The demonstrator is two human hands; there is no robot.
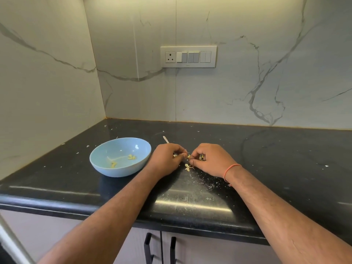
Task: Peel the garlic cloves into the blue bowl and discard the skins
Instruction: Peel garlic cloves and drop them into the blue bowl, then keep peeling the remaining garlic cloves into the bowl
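Working at a black countertop [266, 149], we bring both hands together just right of the blue bowl [106, 166] — the left hand [165, 159] and right hand [213, 159] each with fingers curled, pinching a small garlic clove [188, 156] between their tips. A few peeled cloves [131, 157] lie inside the bowl. Loose skins [188, 167] sit on the counter below the fingers — pale flecks scattered nearby. A thin white stick [166, 139] lies behind the left hand; an orange thread [231, 169] circles the right wrist.
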